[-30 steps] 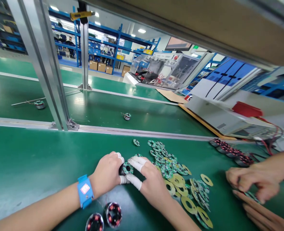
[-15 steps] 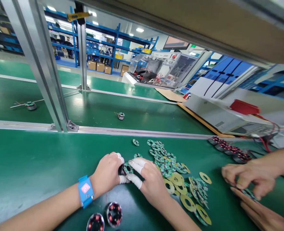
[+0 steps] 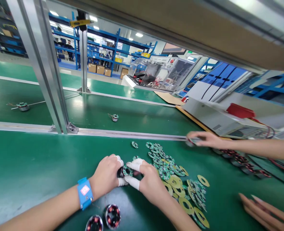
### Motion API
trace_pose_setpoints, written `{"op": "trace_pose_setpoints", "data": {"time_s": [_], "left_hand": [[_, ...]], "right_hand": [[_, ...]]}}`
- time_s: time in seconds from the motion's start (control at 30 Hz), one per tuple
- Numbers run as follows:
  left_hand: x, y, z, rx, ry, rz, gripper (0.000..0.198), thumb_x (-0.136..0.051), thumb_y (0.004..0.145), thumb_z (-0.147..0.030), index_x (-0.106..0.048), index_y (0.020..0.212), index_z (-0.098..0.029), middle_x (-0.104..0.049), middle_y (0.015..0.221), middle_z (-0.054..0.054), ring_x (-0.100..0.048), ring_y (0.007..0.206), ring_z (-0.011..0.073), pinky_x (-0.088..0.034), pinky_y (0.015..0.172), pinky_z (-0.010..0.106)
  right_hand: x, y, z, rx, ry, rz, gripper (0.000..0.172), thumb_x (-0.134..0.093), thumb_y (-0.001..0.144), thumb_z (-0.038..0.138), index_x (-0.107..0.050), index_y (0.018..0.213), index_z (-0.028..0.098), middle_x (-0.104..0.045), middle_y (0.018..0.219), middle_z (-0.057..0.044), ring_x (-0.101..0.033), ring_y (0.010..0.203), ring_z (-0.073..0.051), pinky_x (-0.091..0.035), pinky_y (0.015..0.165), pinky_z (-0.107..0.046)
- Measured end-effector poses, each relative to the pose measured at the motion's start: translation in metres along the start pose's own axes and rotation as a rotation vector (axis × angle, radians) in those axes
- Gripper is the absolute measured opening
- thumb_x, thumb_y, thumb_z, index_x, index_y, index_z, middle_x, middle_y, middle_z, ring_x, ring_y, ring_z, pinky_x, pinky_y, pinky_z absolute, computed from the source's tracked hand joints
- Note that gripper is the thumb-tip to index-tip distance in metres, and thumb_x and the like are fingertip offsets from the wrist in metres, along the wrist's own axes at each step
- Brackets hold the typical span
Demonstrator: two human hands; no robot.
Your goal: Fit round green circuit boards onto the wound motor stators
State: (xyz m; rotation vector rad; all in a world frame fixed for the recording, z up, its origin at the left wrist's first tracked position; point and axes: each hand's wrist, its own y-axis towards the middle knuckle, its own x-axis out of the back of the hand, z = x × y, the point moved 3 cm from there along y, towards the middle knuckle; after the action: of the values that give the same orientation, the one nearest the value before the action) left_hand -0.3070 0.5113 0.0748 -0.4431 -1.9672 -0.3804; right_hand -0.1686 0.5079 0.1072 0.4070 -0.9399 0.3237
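Note:
My left hand, in white finger cots and with a blue wrist strap, is closed around a motor stator above the green bench. A ring-shaped green circuit board sits at the stator's right-hand face. With thumb and fingertips, also in white cots, my right hand pinches that board at its edge. My fingers partly hide both parts. Nearer me stand two stators with copper windings, a right one and a left one. Loose circuit boards lie piled beyond my right hand.
Yellow rings are mixed into the pile. At right, a co-worker's hand carries a blurred stator over a row of stators; their other hand is lower. A metal post and rail border the bench.
My hands keep hold of the stator and board with barely any movement. The co-worker's one hand has moved up and away with a stator, apart from the other. The view has shifted slightly.

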Motion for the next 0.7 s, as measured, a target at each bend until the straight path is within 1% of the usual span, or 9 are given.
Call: {"op": "trace_pose_setpoints", "data": {"time_s": [0.1, 0.17, 0.27, 0.37, 0.4, 0.47, 0.53, 0.63, 0.7], "left_hand": [[-0.002, 0.0, 0.0, 0.0, -0.003, -0.011, 0.026, -0.068, 0.069, -0.04, -0.057, 0.075, -0.017, -0.058, 0.081, 0.005, -0.052, 0.077, 0.0208, -0.041, 0.067, 0.03], [-0.003, 0.0, 0.0, 0.002, -0.003, -0.019, 0.025, -0.068, 0.069, -0.038, -0.057, 0.075, -0.017, -0.058, 0.081, 0.005, -0.052, 0.077, 0.0209, -0.042, 0.068, 0.031], [0.0, -0.001, 0.001, 0.007, -0.023, -0.019, 0.027, -0.066, 0.07, -0.041, -0.058, 0.077, -0.016, -0.058, 0.083, 0.006, -0.051, 0.08, 0.0222, -0.043, 0.071, 0.032], [0.011, -0.005, 0.001, -0.01, -0.116, -0.027, 0.041, -0.07, 0.064, -0.047, -0.058, 0.087, -0.015, -0.057, 0.09, 0.007, -0.05, 0.086, 0.024, -0.045, 0.075, 0.034], [0.015, -0.006, 0.0, -0.043, -0.148, -0.041, 0.041, -0.07, 0.064, -0.043, -0.058, 0.092, -0.015, -0.056, 0.094, 0.007, -0.05, 0.089, 0.0239, -0.045, 0.077, 0.034], [0.023, -0.009, -0.005, -0.152, -0.155, -0.055, 0.027, -0.063, 0.072, -0.027, -0.057, 0.096, -0.016, -0.055, 0.098, 0.007, -0.049, 0.094, 0.0217, -0.044, 0.08, 0.031], [0.026, -0.011, -0.011, -0.285, -0.065, -0.004, 0.015, -0.051, 0.079, -0.012, -0.058, 0.091, -0.017, -0.056, 0.093, 0.006, -0.05, 0.092, 0.0194, -0.044, 0.079, 0.028], [0.023, -0.013, -0.019, -0.414, 0.129, 0.104, 0.019, -0.042, 0.084, -0.007, -0.059, 0.081, -0.015, -0.058, 0.084, 0.006, -0.05, 0.084, 0.0198, -0.044, 0.075, 0.03], [0.022, -0.014, -0.022, -0.452, 0.189, 0.112, 0.021, -0.04, 0.087, -0.009, -0.058, 0.08, -0.014, -0.058, 0.082, 0.006, -0.05, 0.081, 0.0197, -0.044, 0.073, 0.03]], "right_hand": [[-0.004, 0.002, -0.001, -0.042, -0.023, 0.035, 0.012, -0.065, 0.072, 0.028, -0.071, 0.079, 0.019, -0.06, 0.069, -0.003, -0.054, 0.059, -0.016, -0.046, 0.053, -0.027], [-0.007, 0.001, -0.002, -0.059, 0.007, 0.026, 0.013, -0.066, 0.07, 0.024, -0.069, 0.082, 0.019, -0.061, 0.072, -0.004, -0.055, 0.062, -0.016, -0.048, 0.056, -0.028], [-0.01, -0.005, -0.011, -0.102, 0.175, -0.005, 0.025, -0.064, 0.069, 0.018, -0.065, 0.094, 0.019, -0.063, 0.085, -0.005, -0.059, 0.07, -0.017, -0.053, 0.061, -0.03], [-0.013, -0.012, -0.022, -0.141, 0.43, 0.042, 0.04, -0.061, 0.071, 0.019, -0.058, 0.11, 0.019, -0.063, 0.1, -0.008, -0.062, 0.083, -0.019, -0.055, 0.071, -0.033], [-0.013, -0.014, -0.024, -0.149, 0.505, 0.078, 0.042, -0.061, 0.072, 0.019, -0.056, 0.114, 0.019, -0.062, 0.103, -0.009, -0.063, 0.087, -0.019, -0.054, 0.076, -0.034], [-0.015, -0.015, -0.027, -0.16, 0.606, 0.14, 0.043, -0.06, 0.073, 0.02, -0.055, 0.116, 0.019, -0.062, 0.108, -0.009, -0.062, 0.094, -0.021, -0.052, 0.082, -0.037], [-0.016, -0.015, -0.028, -0.173, 0.641, 0.158, 0.039, -0.059, 0.074, 0.02, -0.057, 0.113, 0.019, -0.063, 0.108, -0.009, -0.061, 0.095, -0.021, -0.051, 0.085, -0.038], [-0.02, -0.014, -0.026, -0.188, 0.613, 0.123, 0.035, -0.056, 0.075, 0.019, -0.058, 0.109, 0.018, -0.064, 0.102, -0.009, -0.062, 0.091, -0.02, -0.051, 0.084, -0.038], [-0.023, -0.016, -0.023, -0.191, 0.55, 0.093, 0.034, -0.054, 0.075, 0.019, -0.058, 0.109, 0.018, -0.064, 0.1, -0.009, -0.062, 0.089, -0.02, -0.052, 0.08, -0.037]]}}
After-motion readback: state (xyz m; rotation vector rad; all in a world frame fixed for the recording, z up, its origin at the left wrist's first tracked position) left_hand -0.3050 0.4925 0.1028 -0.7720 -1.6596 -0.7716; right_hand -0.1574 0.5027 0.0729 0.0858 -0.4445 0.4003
